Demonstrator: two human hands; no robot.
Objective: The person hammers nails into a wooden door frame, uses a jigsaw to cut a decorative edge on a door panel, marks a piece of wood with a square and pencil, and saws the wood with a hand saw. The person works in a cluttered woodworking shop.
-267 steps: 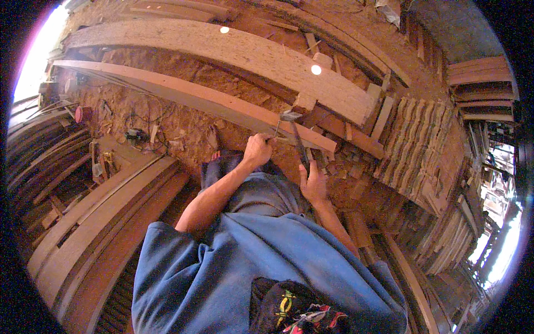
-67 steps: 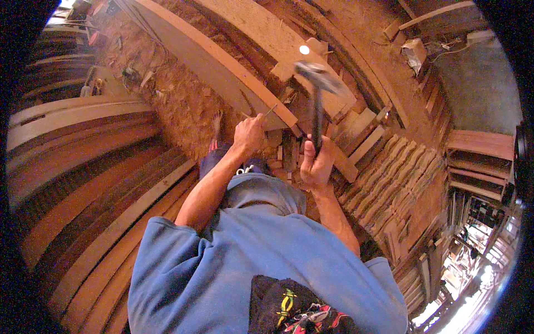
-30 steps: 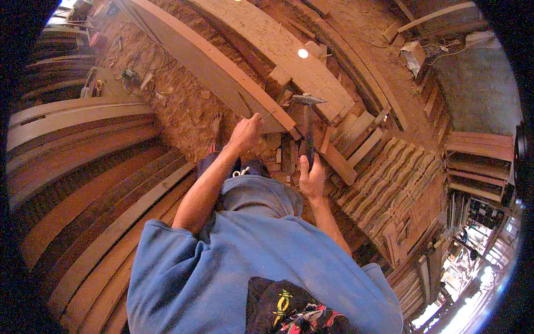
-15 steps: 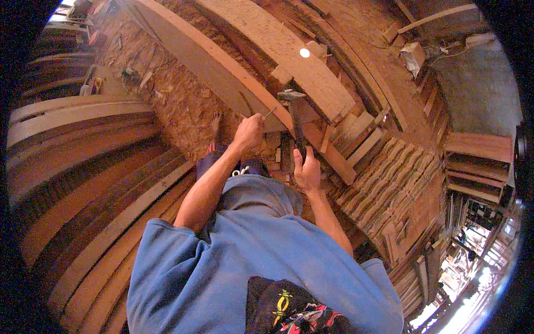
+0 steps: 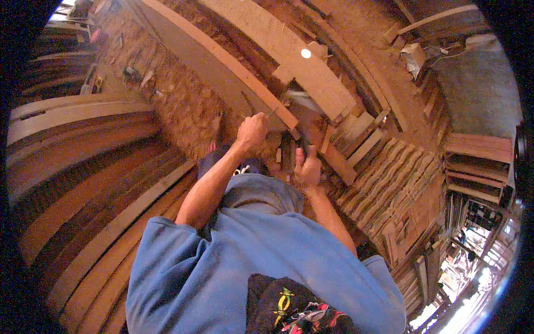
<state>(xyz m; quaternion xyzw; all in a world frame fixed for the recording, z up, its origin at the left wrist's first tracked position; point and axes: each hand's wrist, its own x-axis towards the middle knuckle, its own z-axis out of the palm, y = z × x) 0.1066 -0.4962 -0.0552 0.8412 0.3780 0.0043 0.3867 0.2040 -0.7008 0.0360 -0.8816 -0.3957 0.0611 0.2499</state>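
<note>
My left hand (image 5: 253, 131) is closed in a pinch at the near side of a long wooden beam (image 5: 245, 75). A thin nail (image 5: 271, 113) pokes out of its fingertips toward the beam's end. My right hand (image 5: 307, 167) is wrapped round the dark handle of a hammer (image 5: 301, 139), to the right of the left hand. Motion smears the hammer's head, which lies beyond the beam's end. The nail's tip is too small to make out clearly.
Several long planks (image 5: 83, 117) are stacked at the left. A broad board (image 5: 311, 72) lies beyond the beam. Wavy-edged wood pieces (image 5: 389, 178) are piled at the right, near short offcuts (image 5: 364, 147). Wood shavings (image 5: 178, 106) cover the ground, and reddish boards (image 5: 478, 147) stand far right.
The hammer head has gone from sharp to blurred, swinging slightly to the right. My left hand has shifted slightly right with the nail, and my right hand has tilted.
</note>
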